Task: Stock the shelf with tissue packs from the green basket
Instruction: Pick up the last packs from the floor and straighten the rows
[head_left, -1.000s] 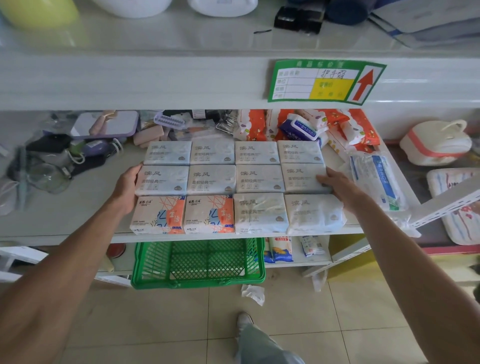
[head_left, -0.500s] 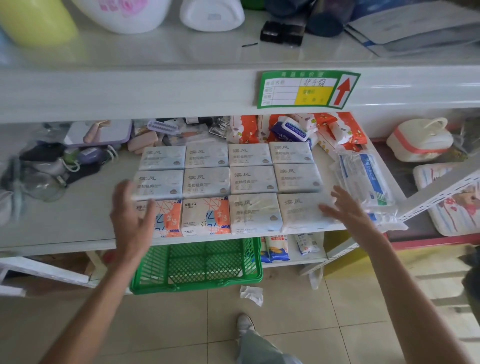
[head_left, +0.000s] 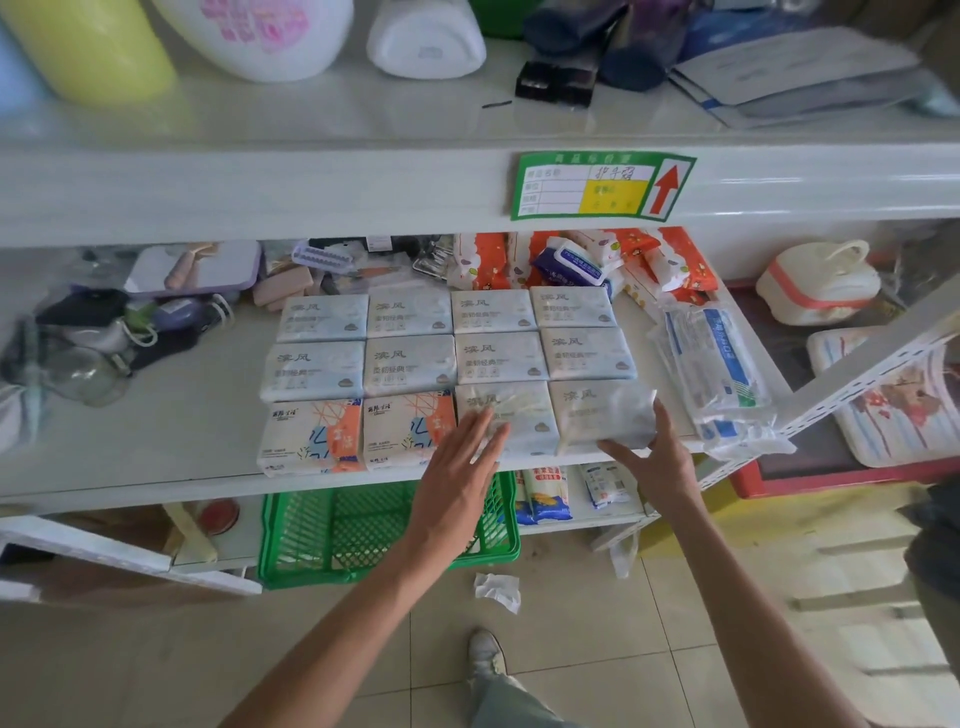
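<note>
- Tissue packs (head_left: 449, 361) lie flat in a tight grid, three rows of four, on the white shelf (head_left: 156, 441) straight ahead of my two hands; the back two rows and half of the front row are pale blue-white, each pack touching its neighbours.
- My left hand (head_left: 457, 478) is spread open, palm down, its fingers (head_left: 485, 434) flat on the front pale pack (head_left: 511, 415), third from the left in the nearest row.
- My right hand (head_left: 652, 460) takes hold of the front-right pack (head_left: 602, 413) at the shelf's front edge: thumb on the near side, fingers curled up along its right end.
- Just left of my left hand sit two orange-patterned packs (head_left: 361, 434), side by side, completing the front row.
- The green basket (head_left: 332, 535) stands on the floor below the shelf, under my left forearm; no packs show through the part of its mesh I can see.
- Right of my right hand, a clear bag with blue print (head_left: 714, 364) lies along the shelf, hanging over its edge.
- Beyond my hands, orange-and-white wrapped packs (head_left: 582, 257) are heaped behind the grid.
- Above my hands, a green price label with a red arrow (head_left: 602, 184) is fixed to the upper shelf's front.
</note>
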